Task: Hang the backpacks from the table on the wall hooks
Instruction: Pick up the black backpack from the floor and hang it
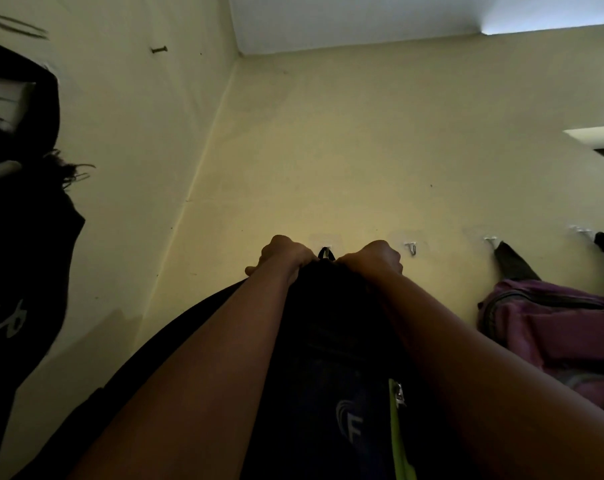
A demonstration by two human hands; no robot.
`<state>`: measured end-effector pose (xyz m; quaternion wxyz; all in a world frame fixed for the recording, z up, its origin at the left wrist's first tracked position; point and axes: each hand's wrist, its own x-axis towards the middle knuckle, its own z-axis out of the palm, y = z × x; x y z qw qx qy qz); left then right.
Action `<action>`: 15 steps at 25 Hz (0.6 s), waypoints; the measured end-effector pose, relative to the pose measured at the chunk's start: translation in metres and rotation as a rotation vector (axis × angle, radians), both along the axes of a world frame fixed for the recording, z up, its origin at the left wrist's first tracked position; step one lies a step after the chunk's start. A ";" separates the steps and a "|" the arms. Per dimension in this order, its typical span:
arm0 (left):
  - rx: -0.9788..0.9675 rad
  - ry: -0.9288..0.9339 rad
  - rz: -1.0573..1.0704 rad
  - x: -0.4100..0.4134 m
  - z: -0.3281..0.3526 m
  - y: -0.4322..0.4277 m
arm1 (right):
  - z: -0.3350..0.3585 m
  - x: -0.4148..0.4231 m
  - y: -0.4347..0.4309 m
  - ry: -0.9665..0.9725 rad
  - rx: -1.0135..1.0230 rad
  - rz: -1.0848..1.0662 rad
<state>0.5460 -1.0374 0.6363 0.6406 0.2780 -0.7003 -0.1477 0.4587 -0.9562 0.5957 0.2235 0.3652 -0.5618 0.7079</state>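
A dark blue-black backpack [331, 375] with a lime-green zipper strip is held up against the yellow wall between my forearms. My left hand [283, 254] grips its top on the left, and my right hand [376, 258] grips its top on the right. The bag's black top loop [325, 252] sits over a small wall hook between my two hands. One bare metal hook [411, 248] is on the wall just right of my right hand. A purple backpack [553, 327] hangs by its dark strap from a further hook [491, 241] to the right.
A fourth hook [581, 230] at the far right holds a dark strap. Dark clothing [19, 237] hangs on the left wall, near the room corner. A nail [159, 49] sticks out of the left wall, high up.
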 end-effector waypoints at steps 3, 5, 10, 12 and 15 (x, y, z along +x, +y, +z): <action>0.024 0.001 -0.028 0.001 -0.005 -0.002 | -0.005 -0.001 0.000 0.006 0.012 0.015; 0.026 0.010 -0.074 0.002 -0.009 -0.001 | -0.008 -0.002 -0.001 0.011 0.016 0.042; 0.010 -0.027 -0.054 0.010 -0.028 0.005 | -0.019 -0.006 -0.003 0.101 0.021 0.113; -0.070 -0.043 -0.047 0.014 -0.036 0.008 | -0.026 -0.007 0.001 0.166 0.003 0.124; -0.167 -0.085 0.036 0.020 -0.049 0.021 | -0.039 -0.009 0.010 0.296 -0.040 0.133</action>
